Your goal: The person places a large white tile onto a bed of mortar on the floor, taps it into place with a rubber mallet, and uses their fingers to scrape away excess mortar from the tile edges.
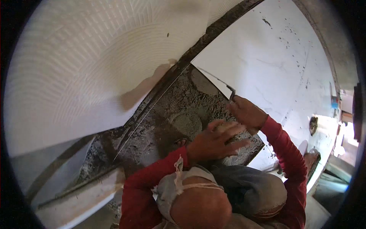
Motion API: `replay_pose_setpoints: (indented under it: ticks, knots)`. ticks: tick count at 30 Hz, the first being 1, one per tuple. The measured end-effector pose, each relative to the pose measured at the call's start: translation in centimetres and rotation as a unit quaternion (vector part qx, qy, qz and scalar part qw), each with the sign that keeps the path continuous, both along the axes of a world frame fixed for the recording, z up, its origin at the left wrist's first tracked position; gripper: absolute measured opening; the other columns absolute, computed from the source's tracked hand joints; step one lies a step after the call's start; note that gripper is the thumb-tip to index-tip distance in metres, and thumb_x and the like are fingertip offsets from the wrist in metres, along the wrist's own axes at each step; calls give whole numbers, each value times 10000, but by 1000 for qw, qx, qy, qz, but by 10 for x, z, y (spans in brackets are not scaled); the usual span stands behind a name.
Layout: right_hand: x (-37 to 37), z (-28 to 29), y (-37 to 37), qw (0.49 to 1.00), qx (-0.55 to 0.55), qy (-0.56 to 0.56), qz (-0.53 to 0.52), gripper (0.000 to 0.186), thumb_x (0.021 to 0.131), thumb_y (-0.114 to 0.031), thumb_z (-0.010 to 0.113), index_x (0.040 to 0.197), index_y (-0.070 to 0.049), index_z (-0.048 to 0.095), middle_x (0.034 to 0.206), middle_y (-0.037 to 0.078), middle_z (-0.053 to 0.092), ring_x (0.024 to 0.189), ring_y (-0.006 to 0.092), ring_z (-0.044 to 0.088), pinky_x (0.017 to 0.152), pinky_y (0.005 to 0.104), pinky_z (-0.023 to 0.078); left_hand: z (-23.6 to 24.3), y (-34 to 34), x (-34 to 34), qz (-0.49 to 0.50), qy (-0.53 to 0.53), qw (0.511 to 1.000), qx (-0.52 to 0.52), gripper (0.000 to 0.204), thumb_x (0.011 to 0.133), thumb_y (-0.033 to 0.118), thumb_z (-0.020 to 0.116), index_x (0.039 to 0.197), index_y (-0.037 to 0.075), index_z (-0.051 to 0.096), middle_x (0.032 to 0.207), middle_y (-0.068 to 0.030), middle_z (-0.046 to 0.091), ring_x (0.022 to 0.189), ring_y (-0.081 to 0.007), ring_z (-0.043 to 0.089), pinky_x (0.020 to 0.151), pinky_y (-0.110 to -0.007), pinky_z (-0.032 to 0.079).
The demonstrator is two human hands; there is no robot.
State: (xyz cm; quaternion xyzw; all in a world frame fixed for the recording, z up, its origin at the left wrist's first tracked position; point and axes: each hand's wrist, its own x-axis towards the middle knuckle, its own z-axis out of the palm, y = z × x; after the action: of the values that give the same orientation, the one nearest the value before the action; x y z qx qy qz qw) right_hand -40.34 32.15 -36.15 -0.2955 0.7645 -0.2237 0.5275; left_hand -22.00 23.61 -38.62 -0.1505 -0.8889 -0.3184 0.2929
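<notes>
Gripping a thin, dark, bent tool (231, 91) in my curled right hand (248, 114), which is sitting by the edge of a big, smooth white tile (282, 68). My left hand (215, 143) is holding its fingers apart over the rough grey mortar bed (164, 105), close to the right one; can't tell if they're touching.

From here, the left hand (214, 143) is a blur; the right hand (248, 113) hides the near end of a dark tool (231, 91), perhaps a trowel. Below the left hand, a red sleeve (139, 208) runs out of view. Specks (298, 66) beyond the right hand are too small to identify.
</notes>
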Motion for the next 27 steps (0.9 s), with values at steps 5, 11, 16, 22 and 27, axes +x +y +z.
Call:
replay_pose_setpoints:
  ticks: [5, 11, 16, 22, 27]
  knots:
    - [23, -6, -32, 978, 36, 198, 59, 372, 972, -339, 465, 974, 27, 527, 696, 221, 593, 683, 315, 647, 614, 441, 480, -21, -45, 34, 102, -68, 970, 212, 414, 784, 205, 760, 1155, 117, 597, 1076, -54, 618, 1075, -246, 556, 916, -422, 419]
    - [43, -51, -66, 881, 64, 367, 292, 267, 901, -185, 515, 906, 78, 558, 846, 281, 618, 734, 373, 671, 610, 479, 533, -39, -61, 76, 166, -124, 936, 283, 253, 804, 135, 720, 1039, 90, 637, 996, -71, 648, 975, -264, 591, 890, -406, 421]
    - [61, -82, -30, 905, 72, 377, 186, 192, 841, -125, 548, 900, 53, 587, 879, 285, 620, 702, 366, 670, 589, 470, 549, -46, -58, 79, 111, -158, 938, 287, 203, 803, 114, 708, 992, 72, 648, 952, -84, 658, 915, -271, 604, 844, -407, 449]
    - [80, -42, 121, 892, 188, 335, 238, 169, 848, -139, 544, 895, 15, 597, 912, 273, 629, 686, 363, 667, 580, 474, 552, -55, -57, 77, 107, -217, 919, 311, 158, 824, 97, 678, 973, 55, 647, 946, -95, 662, 866, -271, 616, 790, -392, 477]
    - [99, -20, 228, 892, 375, 246, 55, 233, 921, -226, 516, 912, -38, 653, 933, 225, 646, 753, 348, 695, 603, 462, 575, -61, -63, 75, 85, -248, 911, 318, 174, 848, 83, 658, 1015, 42, 633, 925, -93, 653, 870, -257, 629, 797, -383, 492]
